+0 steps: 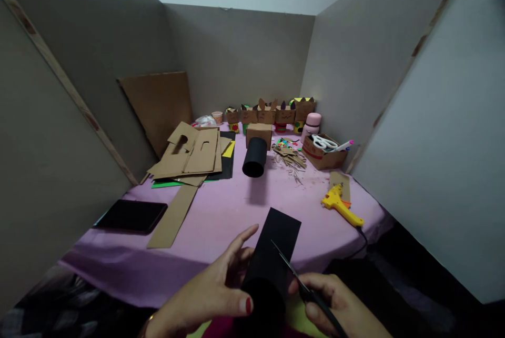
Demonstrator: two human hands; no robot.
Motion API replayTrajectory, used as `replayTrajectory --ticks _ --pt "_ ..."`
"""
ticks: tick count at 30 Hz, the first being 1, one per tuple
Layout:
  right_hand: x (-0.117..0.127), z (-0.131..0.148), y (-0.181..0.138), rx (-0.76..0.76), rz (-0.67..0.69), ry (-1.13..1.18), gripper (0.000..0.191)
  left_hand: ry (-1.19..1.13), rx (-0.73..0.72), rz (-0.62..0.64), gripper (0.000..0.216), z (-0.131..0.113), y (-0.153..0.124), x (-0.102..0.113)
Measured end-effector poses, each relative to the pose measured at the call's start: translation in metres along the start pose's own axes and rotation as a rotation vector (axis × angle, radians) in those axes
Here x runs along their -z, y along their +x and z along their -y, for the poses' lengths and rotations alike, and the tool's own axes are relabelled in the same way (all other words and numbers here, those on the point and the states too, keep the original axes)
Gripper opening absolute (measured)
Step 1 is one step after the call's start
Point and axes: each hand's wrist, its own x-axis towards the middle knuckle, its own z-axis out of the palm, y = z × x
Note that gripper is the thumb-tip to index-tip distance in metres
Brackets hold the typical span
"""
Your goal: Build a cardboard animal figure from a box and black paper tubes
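Low in the head view, my left hand grips a sheet of black paper by its left side. The thumb lies on the near part, and the index finger sticks out past the edge. Toward me the paper curves into a dark roll whose near end is hard to make out. My right hand is closed on a pair of scissors, the blades pointing up and left across the paper. I cannot tell whether the blades touch it. Beyond, a black paper tube leans against a small cardboard box.
Cardboard pieces and a dark tablet lie left on the pink cloth. Several cardboard animal figures line the back. To the right are cardboard scraps, a box with white scissors and a yellow glue gun.
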Motion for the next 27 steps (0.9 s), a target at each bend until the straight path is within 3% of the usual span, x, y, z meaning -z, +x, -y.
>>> replayTrajectory --ticks 7,16,23,27 --pt "0.004 -0.002 -0.003 -0.025 -0.045 -0.084 0.073 -0.012 0.014 -0.020 0.120 0.000 -0.002 0.004" --pt "0.011 -0.003 -0.005 -0.054 0.037 -0.137 0.060 -0.034 0.018 0.027 0.115 -0.001 -0.001 0.007" --pt "0.017 0.003 -0.004 -0.100 0.045 -0.107 0.058 0.075 0.026 0.069 0.112 -0.007 -0.001 0.013" --pt "0.021 0.009 0.002 -0.042 0.078 -0.131 0.053 0.040 0.050 0.082 0.113 -0.008 0.003 0.017"
